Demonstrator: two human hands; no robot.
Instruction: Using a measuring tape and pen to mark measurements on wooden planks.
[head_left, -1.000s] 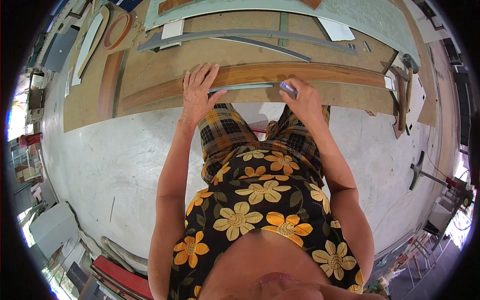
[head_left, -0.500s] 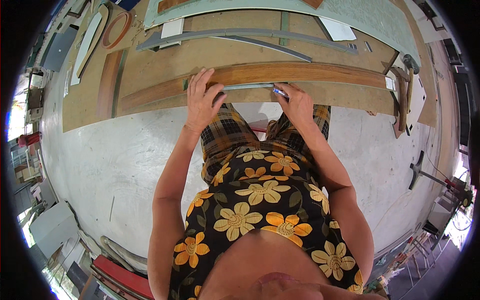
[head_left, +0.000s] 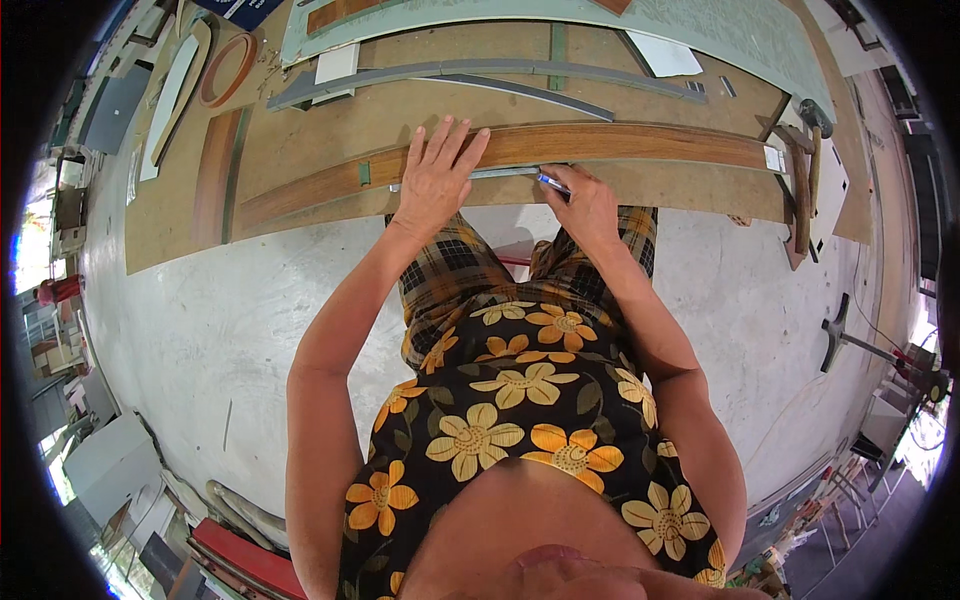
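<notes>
A long brown wood-grain plank lies across the bench in front of me. My left hand rests on it with fingers stretched and spread, its palm over a thin metal ruler along the plank's near edge. The ruler's left end peeks out past the hand. In my right hand is a blue-and-white pen, pinched between thumb and fingers. Its tip points toward the ruler's right end. A small green patch shows on the plank left of my left hand.
A hammer and a wooden-handled tool lie at the plank's right end. Beyond the plank are grey strips and a large pale-green panel. A brown coil of edging sits at far left.
My left hand has shifted right and flattened out, its fingers now spread on the plank, uncovering the green patch. The right hand keeps the pen at nearly the same place.
</notes>
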